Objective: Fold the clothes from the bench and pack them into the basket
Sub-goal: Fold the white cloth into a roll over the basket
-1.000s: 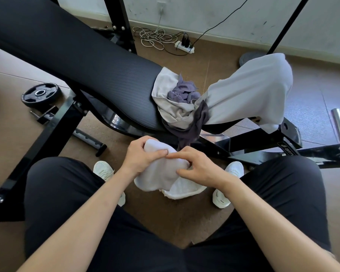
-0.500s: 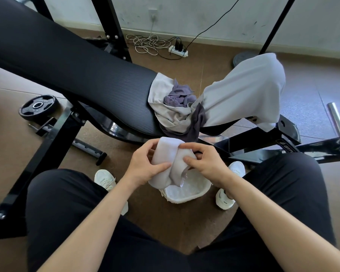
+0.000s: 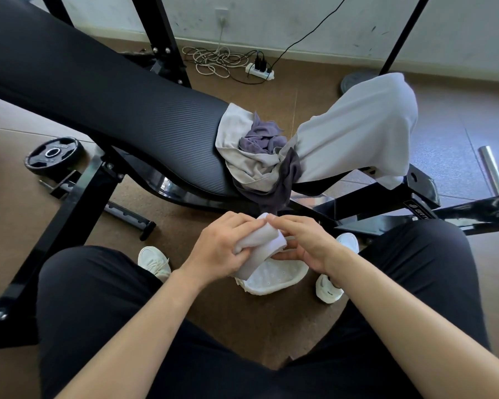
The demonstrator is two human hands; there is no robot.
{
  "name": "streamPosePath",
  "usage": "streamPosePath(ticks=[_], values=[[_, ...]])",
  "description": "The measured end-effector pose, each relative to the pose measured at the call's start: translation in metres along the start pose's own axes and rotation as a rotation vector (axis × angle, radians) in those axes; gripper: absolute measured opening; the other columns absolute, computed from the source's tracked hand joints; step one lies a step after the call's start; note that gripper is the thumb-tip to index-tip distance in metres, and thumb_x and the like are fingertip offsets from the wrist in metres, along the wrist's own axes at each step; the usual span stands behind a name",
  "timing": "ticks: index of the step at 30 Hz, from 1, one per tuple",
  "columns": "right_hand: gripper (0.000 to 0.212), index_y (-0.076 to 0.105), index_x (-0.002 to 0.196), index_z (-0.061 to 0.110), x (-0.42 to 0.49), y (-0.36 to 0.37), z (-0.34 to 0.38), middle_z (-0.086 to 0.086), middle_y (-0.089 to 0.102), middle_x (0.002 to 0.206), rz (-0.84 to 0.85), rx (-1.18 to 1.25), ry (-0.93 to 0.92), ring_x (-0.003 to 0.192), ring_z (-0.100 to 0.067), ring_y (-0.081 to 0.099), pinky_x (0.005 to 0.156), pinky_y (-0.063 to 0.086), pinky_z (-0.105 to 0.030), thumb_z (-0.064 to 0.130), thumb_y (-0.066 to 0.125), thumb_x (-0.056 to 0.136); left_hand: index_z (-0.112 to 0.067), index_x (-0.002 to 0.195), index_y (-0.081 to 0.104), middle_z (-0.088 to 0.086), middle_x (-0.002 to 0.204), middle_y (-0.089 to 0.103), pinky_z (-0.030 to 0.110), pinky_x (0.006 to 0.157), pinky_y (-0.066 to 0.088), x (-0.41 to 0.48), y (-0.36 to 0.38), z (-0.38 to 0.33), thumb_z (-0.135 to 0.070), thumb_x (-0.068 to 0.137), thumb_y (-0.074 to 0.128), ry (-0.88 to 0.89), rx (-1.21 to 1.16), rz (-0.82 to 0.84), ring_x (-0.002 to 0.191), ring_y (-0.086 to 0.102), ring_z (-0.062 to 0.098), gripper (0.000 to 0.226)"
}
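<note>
My left hand (image 3: 221,247) and my right hand (image 3: 306,243) both grip a small white folded cloth (image 3: 261,244), held just above a white perforated basket (image 3: 274,279) on the floor between my feet. On the black padded bench (image 3: 113,110) lies a heap of clothes: a beige garment (image 3: 242,156), a purple one (image 3: 260,139) and a dark one (image 3: 283,182) hanging off the edge. A large light grey garment (image 3: 357,133) drapes over the bench's right end.
Black bench frame legs (image 3: 69,208) cross the floor to the left and right. A weight plate (image 3: 52,152) lies at left, a metal bar (image 3: 493,171) at right. A power strip (image 3: 260,72) with coiled cables sits near the wall. My white shoes (image 3: 153,262) flank the basket.
Both hands have rolled the white cloth into a tighter bundle, and it now hangs over the basket's left rim. The pile on the bench has not moved.
</note>
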State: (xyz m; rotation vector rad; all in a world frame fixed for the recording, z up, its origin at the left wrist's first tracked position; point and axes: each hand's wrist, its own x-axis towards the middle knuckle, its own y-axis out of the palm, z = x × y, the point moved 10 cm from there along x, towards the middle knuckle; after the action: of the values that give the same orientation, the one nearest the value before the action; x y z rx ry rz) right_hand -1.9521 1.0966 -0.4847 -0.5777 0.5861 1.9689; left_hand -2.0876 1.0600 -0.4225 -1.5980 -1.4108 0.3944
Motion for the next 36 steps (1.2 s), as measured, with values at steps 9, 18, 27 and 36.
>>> streamPosePath(ticks=[9,18,27,36], values=[[0.022,0.073,0.109,0.009,0.002,-0.008,-0.007,-0.004,0.066,0.078,-0.023,0.046,0.105,0.063,-0.015,0.063,0.054,0.050,-0.025,0.021,0.071,0.090,-0.028,0.136,0.060,-0.015,0.121,0.067,0.041,0.094,0.055,-0.006,0.002,0.036,-0.033,0.075,0.076,-0.288,-0.288,0.051,0.111,0.064,0.009,0.063],[0.043,0.068,0.126,0.009,0.011,-0.031,-0.015,-0.008,0.066,0.082,-0.134,0.488,0.210,0.063,-0.015,0.058,0.036,0.043,-0.016,0.018,0.075,0.084,-0.031,0.128,0.059,-0.014,0.121,0.063,0.024,0.091,0.052,-0.016,0.008,0.069,-0.029,0.072,0.092,-0.534,-0.563,0.032,0.114,0.059,0.002,0.065],[0.048,0.065,0.121,0.007,0.012,-0.028,-0.017,-0.008,0.070,0.079,-0.079,0.539,0.214,0.073,-0.017,0.061,0.036,0.044,-0.017,0.021,0.077,0.077,-0.020,0.123,0.059,0.009,0.119,0.063,0.021,0.081,0.056,-0.009,-0.017,0.070,-0.021,0.102,0.058,-0.546,-0.656,-0.167,0.102,0.063,0.010,0.021],[0.029,0.068,0.114,0.010,0.015,-0.023,-0.014,-0.008,0.067,0.084,-0.057,0.412,0.156,0.069,-0.018,0.061,0.041,0.046,-0.018,0.018,0.070,0.086,-0.025,0.131,0.048,0.008,0.111,0.066,0.028,0.069,0.057,-0.017,-0.005,0.074,-0.020,0.108,0.046,-0.710,-0.920,-0.088,0.093,0.066,0.012,0.023]])
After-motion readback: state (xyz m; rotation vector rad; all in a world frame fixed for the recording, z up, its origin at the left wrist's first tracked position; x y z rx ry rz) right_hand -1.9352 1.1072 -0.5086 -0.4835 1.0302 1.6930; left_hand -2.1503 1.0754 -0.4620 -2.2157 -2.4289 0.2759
